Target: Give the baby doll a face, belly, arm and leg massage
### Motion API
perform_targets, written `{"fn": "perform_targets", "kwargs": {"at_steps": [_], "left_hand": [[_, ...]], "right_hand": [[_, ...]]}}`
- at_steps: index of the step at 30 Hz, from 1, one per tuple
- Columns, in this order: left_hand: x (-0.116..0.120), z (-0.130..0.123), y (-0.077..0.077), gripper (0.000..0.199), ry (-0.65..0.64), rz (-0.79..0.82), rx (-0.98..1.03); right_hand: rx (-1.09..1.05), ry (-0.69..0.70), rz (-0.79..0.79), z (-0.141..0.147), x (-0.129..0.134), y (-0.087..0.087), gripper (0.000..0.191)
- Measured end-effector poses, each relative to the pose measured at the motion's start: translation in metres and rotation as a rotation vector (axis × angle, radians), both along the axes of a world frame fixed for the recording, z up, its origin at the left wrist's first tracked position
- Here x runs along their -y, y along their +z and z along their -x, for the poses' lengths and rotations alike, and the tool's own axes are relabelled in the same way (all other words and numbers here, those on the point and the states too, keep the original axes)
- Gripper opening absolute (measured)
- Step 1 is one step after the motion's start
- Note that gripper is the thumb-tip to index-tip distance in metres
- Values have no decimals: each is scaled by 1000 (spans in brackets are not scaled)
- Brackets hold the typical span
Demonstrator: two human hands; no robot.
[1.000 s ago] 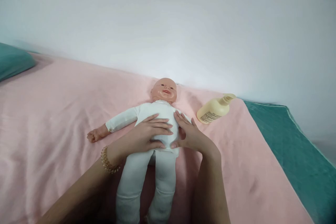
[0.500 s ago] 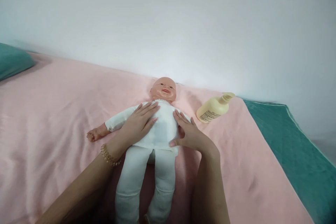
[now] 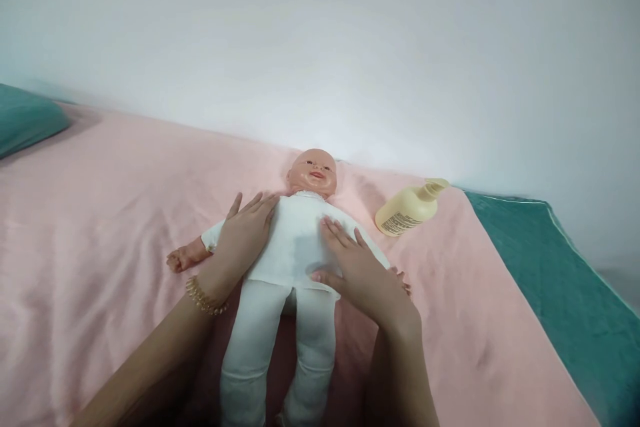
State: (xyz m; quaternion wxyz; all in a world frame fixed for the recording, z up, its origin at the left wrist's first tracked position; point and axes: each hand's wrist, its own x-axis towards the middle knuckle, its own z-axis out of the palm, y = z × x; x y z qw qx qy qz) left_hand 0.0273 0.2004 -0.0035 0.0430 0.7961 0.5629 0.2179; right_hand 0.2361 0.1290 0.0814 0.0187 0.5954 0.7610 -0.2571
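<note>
A baby doll point(image 3: 289, 240) in a white cloth suit lies face up, its head toward the wall. Over the doll's shoulder and upper arm, at the left of the picture, rests my left hand point(image 3: 246, 230), its fingers stretched out; a beaded bracelet point(image 3: 205, 296) circles that wrist. My right hand point(image 3: 355, 263) lies on the other side of the doll's chest and belly, fingers extended and thumb apart. Neither hand grasps anything. The doll's small hand point(image 3: 401, 280) peeks out beyond my right hand.
A yellow pump bottle point(image 3: 407, 210) lies tilted to the right of the doll. Beneath everything is a pink sheet point(image 3: 125, 193), with green fabric point(image 3: 555, 267) at the right and a green pillow-like thing point(image 3: 30, 119) at the far left. A white wall point(image 3: 320, 47) rises behind.
My left hand has slid outward from the doll's chest to its shoulder and arm. My right hand has moved inward onto the chest and belly, and the doll's far hand now shows.
</note>
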Motion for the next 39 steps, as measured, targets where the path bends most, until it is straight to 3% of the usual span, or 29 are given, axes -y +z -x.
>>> {"fn": "perform_targets", "kwargs": {"at_steps": [5,8,15,24,39], "left_hand": [[-1,4,-2,47,-35,-1,-20],[0,7,-3,48,-64,-9,-38],[1,3,5,44,6,39,22],[2,2,5,45,12,39,2],[1,2,8,45,7,94,30]], "right_hand": [[-102,290,-101,29,8,-8,59],[-152,348,-122,35,1,-20,52],[-171,190,-216,34,-23,-40,66],[-153,-57,-118,13,-27,-44,87],[-63,-142,-59,-2,-24,-40,96]]}}
